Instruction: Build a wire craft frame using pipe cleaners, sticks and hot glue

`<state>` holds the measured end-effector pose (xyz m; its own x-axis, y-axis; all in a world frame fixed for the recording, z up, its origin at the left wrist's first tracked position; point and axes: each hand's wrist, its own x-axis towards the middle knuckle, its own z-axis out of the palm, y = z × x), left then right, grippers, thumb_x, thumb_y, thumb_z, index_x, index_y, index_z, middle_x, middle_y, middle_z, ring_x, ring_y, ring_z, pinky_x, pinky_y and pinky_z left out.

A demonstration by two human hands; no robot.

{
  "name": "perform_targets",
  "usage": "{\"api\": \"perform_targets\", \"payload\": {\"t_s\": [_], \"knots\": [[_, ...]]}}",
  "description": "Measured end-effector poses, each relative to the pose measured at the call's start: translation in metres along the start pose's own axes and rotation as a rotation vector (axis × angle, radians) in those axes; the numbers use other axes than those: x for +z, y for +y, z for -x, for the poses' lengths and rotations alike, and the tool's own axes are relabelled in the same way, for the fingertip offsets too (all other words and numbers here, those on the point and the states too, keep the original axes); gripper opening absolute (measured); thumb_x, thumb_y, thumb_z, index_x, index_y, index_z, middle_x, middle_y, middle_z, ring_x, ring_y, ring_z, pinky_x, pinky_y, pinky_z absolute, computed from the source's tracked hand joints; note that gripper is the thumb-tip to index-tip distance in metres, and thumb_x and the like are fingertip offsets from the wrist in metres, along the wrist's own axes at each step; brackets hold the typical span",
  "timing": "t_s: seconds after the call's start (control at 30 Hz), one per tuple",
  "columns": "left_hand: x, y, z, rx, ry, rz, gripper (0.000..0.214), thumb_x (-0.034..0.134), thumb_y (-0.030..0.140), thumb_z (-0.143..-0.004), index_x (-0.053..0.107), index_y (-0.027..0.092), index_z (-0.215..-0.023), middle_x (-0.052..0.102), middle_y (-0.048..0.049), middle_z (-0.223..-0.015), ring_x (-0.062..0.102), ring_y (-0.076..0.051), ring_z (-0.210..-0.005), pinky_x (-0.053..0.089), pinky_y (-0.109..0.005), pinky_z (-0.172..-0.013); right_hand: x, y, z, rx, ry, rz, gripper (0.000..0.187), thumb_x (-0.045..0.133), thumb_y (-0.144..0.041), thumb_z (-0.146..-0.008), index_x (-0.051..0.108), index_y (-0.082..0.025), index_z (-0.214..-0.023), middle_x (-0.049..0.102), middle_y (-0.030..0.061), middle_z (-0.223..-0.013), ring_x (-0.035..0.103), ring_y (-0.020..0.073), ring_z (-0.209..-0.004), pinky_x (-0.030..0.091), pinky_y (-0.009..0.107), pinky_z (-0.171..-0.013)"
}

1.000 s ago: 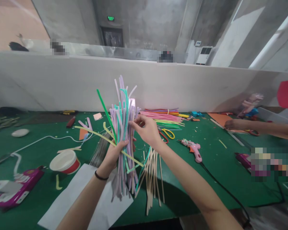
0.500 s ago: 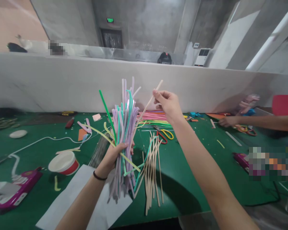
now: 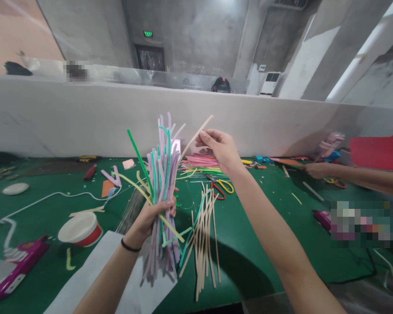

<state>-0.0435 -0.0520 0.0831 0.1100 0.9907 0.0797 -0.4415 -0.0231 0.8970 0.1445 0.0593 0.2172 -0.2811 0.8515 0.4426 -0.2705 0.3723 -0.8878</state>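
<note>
My left hand (image 3: 156, 213) clasps a lilac-and-teal bundle of fuzzy stems (image 3: 161, 172); my right hand (image 3: 221, 150) pinches one cream fuzzy stem (image 3: 207, 122). I should steady the bundle, guiding the stem lengthwise.

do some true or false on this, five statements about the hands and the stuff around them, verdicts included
1. The left hand grips a bundle of mostly lilac stems. True.
2. The right hand holds the scissors. False: it pinches a pale stem, and the scissors lie on the green table.
3. A dark wristband is on the left wrist. True.
4. The red and white tub stands to the right of the bundle. False: it stands to the left of it.
5. Loose cream sticks lie on the table between the two forearms. True.
</note>
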Motion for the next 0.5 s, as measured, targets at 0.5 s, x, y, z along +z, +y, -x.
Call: {"api": "perform_targets", "payload": {"t_s": [0.5], "knots": [[-0.004, -0.004, 0.0, -0.03, -0.039, -0.011, 0.038, 0.077, 0.023, -0.071, 0.063, 0.014, -0.106, 0.057, 0.0022, -0.071, 0.055, -0.009, -0.056, 0.047, -0.021, -0.054, 0.006, -0.006, 0.0, -0.019, -0.067, -0.01, 0.04, 0.072, -0.06, -0.073, 0.073, -0.023, -0.09, 0.072, 0.0045, -0.086, 0.064, 0.013, -0.07, 0.049, 0.025, -0.057]]}}
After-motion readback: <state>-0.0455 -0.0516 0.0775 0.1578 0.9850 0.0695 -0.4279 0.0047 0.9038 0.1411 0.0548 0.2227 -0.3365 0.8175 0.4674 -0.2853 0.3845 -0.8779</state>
